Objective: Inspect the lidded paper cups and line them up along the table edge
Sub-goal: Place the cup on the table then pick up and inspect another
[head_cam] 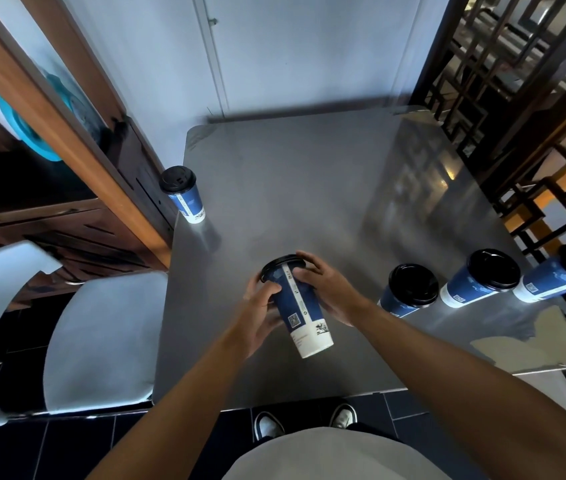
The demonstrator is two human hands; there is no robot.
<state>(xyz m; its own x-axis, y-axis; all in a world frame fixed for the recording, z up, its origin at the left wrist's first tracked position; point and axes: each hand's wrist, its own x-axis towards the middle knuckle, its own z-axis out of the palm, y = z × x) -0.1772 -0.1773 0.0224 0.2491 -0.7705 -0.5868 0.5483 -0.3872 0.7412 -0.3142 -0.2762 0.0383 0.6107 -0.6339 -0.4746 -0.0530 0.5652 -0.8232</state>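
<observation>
Both my hands hold one blue and white paper cup (300, 311) with a black lid, lifted above the steel table (309, 188) and tilted with the lid away from me. My left hand (262, 306) grips its left side near the lid. My right hand (326, 285) wraps the right side, fingers on the lid's rim. Three more lidded cups stand in a row along the table's right edge: one nearest me (407, 291), a middle one (478, 278) and a far one (561, 277). Another lidded cup (182, 195) stands alone at the left edge.
Two white chair backs (101, 337) stand to the left of the table. A wooden shelf unit (67, 140) lies behind them, and a dark lattice screen (516, 81) runs along the right. A pale wall closes the far side.
</observation>
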